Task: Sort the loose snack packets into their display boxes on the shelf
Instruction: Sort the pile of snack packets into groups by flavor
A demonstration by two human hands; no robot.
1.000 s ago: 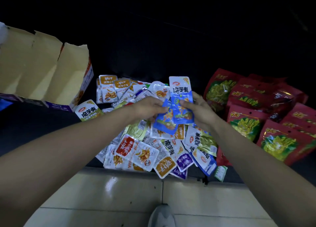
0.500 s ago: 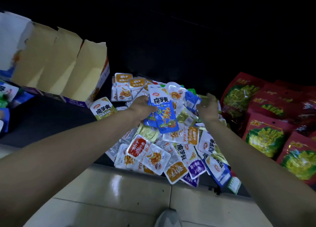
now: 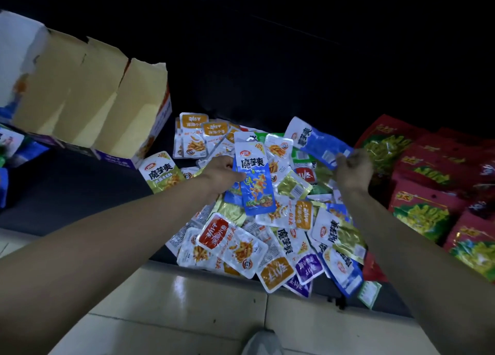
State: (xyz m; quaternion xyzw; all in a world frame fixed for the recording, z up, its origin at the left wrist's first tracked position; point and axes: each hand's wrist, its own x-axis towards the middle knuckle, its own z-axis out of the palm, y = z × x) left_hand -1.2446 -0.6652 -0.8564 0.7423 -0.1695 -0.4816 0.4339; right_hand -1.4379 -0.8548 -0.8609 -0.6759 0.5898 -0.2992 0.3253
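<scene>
Two hands are at work. The left hand [image 3: 222,172] is curled round the held packets [image 3: 254,183]: one blue packet upright with its label showing, and the edge of at least one more blue one behind it. The right hand [image 3: 353,170] pinches a single blue packet [image 3: 318,143] by its lower corner, so the packet slants up toward 11 o'clock above the heap. Both hands hang just over the middle of the pile [image 3: 267,234].

The pile holds several dozen small packets that overlap too much to count – white with orange labels, green, gold, one red-labelled, two purple at its 5 o'clock edge. One green packet [image 3: 160,172] lies a little apart at 9 o'clock.

One box [image 3: 93,100] stands at 10 o'clock of the pile, open, its torn cardboard flaps upright and its inside bare as far as can be seen. At the far left edge a few more packets show, too cut off to tell apart. At 3 o'clock lie the red bags [image 3: 428,180] – six or more, overlapping and touching the pile's right side.

Everything rests on a dark shelf [image 3: 67,194] set low. The back of it is in deep shadow. At 6 o'clock are the pale glossy tiles of the floor [image 3: 187,301] and the toe of one shoe [image 3: 262,342].
</scene>
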